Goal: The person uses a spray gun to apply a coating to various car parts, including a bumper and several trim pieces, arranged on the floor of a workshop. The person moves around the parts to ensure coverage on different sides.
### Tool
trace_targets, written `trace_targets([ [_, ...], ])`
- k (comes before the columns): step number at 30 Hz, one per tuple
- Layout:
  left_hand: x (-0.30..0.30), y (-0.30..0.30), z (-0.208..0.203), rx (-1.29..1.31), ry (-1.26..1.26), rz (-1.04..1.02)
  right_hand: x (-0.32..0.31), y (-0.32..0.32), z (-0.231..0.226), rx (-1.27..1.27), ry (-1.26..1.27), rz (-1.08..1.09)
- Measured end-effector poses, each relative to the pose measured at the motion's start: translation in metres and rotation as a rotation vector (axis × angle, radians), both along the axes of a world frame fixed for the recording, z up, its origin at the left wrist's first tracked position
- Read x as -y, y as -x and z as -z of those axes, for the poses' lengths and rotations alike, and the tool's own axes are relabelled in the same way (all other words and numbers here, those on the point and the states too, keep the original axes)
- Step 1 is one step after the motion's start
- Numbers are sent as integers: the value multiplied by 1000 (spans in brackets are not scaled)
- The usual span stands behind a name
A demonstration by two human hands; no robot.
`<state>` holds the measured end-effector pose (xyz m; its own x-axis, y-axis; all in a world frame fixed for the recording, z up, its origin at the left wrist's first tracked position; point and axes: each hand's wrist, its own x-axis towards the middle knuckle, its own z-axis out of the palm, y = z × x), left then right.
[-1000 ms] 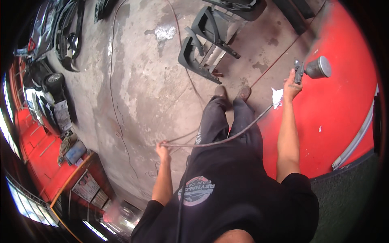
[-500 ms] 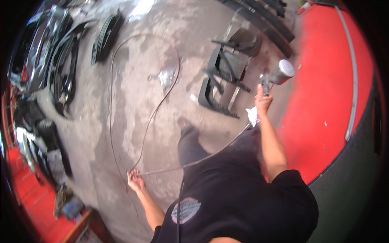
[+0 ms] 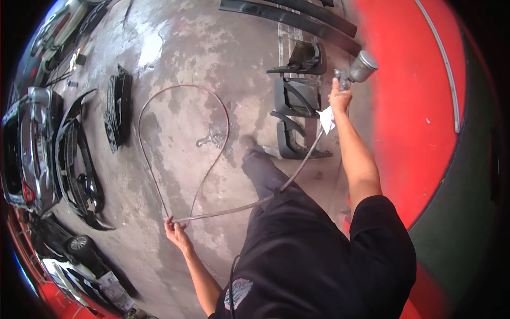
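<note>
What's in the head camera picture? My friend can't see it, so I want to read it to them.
A person's right hand holds a spray gun with a metal cup, and the left hand holds its hose. Dark car parts sit around the gray floor, with a red wall to the right.

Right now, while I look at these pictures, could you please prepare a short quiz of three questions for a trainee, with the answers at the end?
1. What does the left hand hold?
2. True or false: the right hand holds a spray gun with a round cup.
3. Choose one. The white crumpled piece is nearest to: (a) the left hand, (b) the right hand, (c) a car wheel.

Key: 1. A hose. 2. True. 3. (b).
</note>
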<state>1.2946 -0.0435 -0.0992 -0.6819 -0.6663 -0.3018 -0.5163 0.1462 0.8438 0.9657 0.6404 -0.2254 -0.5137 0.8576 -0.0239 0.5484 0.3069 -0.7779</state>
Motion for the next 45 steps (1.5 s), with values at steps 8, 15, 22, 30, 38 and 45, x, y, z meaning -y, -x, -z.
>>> trace_targets([
  [8,40,134,52,207,-74,142,0,152,44,160,-99,267],
  [15,103,392,54,221,49,352,168,353,112,58,-169,21],
  [22,97,636,-16,-36,-30,580,355,498,41,-181,251,-417],
  [30,69,820,-41,-19,112,1014,400,484,31,-46,174,-8],
  [38,115,1041,39,-112,165,1338,509,583,61,-135,-124,227],
  [45,194,1178,43,129,-69,1283,545,775,46,-10,23,232],
])
